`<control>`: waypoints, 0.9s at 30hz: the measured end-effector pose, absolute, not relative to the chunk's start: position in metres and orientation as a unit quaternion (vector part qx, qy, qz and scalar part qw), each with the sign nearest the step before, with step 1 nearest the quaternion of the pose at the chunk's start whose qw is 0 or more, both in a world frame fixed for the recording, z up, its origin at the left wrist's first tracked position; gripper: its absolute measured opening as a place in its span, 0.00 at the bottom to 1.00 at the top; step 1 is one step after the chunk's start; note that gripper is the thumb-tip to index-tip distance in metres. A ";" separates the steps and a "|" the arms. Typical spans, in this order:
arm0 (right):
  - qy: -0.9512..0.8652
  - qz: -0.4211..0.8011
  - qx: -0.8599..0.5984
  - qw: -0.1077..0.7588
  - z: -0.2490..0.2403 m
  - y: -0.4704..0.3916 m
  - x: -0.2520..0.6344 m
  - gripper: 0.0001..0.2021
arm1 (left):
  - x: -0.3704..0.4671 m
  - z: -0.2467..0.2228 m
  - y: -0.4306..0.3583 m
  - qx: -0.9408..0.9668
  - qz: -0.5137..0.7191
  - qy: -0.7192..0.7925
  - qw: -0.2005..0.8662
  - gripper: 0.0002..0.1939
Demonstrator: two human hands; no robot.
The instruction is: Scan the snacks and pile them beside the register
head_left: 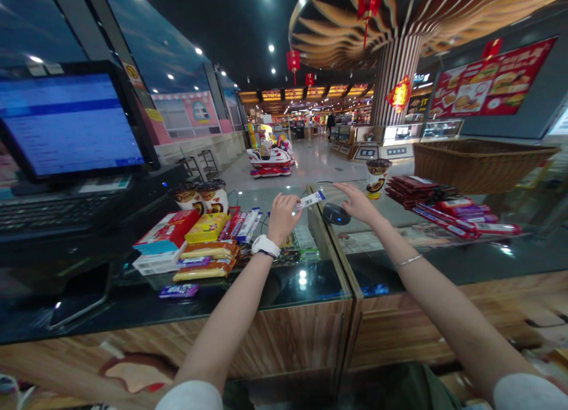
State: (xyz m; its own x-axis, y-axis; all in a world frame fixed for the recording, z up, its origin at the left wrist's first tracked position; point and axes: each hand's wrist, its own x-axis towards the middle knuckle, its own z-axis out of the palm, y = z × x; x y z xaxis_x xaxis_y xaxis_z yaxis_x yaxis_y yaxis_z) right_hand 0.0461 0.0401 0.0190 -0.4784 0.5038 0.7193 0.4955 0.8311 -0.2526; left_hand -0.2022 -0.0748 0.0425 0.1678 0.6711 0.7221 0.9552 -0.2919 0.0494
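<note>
My left hand (284, 218), a white watch on its wrist, pinches a slim white-and-blue packet (313, 200) by its near end above the glass counter. Similar slim white-and-blue packets (249, 225) lie left of that hand, beside yellow-orange snack packs (207, 269) and a yellow pack (206, 228). My right hand (356, 204) is open, fingers stretched out toward the packet but apart from it. Close by its fingers and thumb is a black rounded device (336, 214) with a blue light; whether they touch I cannot tell.
A monitor (73, 123), keyboard (42, 212) and phone (82, 294) are at left. Red and white boxes (167, 231) and cups (213, 195) sit beside the snacks. At right are a cup (377, 176), red and purple snack packs (465, 215) and a wicker basket (479, 164).
</note>
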 end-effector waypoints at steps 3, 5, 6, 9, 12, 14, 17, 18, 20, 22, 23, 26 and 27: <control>-0.857 -0.023 -0.223 0.464 0.031 0.020 0.034 0.29 | -0.198 0.045 -0.079 -0.744 -0.330 -0.540 0.214 0.08; -0.869 -0.030 -0.199 0.451 0.033 0.009 0.027 0.27 | -0.196 0.046 -0.080 -0.750 -0.328 -0.535 0.210 0.08; -0.876 -0.033 -0.193 0.440 0.032 0.006 0.024 0.26 | -0.195 0.046 -0.081 -0.753 -0.327 -0.532 0.207 0.08; -0.890 -0.043 -0.193 0.410 0.029 0.001 0.019 0.24 | -0.194 0.045 -0.081 -0.764 -0.327 -0.517 0.202 0.09; -0.891 -0.055 -0.195 0.406 0.026 0.003 0.016 0.21 | -0.194 0.044 -0.080 -0.773 -0.328 -0.504 0.201 0.09; -0.887 -0.062 -0.188 0.416 0.025 0.004 0.015 0.18 | -0.195 0.043 -0.080 -0.776 -0.329 -0.500 0.200 0.09; -0.883 -0.072 -0.169 0.433 0.024 0.004 0.013 0.15 | -0.195 0.043 -0.080 -0.776 -0.331 -0.500 0.198 0.10; -0.881 -0.075 -0.163 0.439 0.024 0.002 0.012 0.14 | -0.195 0.044 -0.080 -0.775 -0.333 -0.499 0.197 0.10; -0.875 -0.078 -0.154 0.453 0.023 -0.001 0.010 0.12 | -0.195 0.045 -0.082 -0.778 -0.334 -0.494 0.198 0.08; -0.867 -0.080 -0.146 0.470 0.022 -0.006 0.006 0.10 | -0.195 0.045 -0.085 -0.780 -0.337 -0.487 0.200 0.06; -0.863 -0.080 -0.142 0.478 0.021 -0.009 0.004 0.09 | -0.196 0.046 -0.087 -0.781 -0.338 -0.485 0.201 0.06; -0.855 -0.083 -0.131 0.494 0.018 -0.017 -0.003 0.08 | -0.201 0.046 -0.092 -0.779 -0.339 -0.487 0.201 0.05; -0.855 -0.083 -0.126 0.496 0.018 -0.020 -0.006 0.08 | -0.204 0.046 -0.094 -0.778 -0.337 -0.490 0.203 0.05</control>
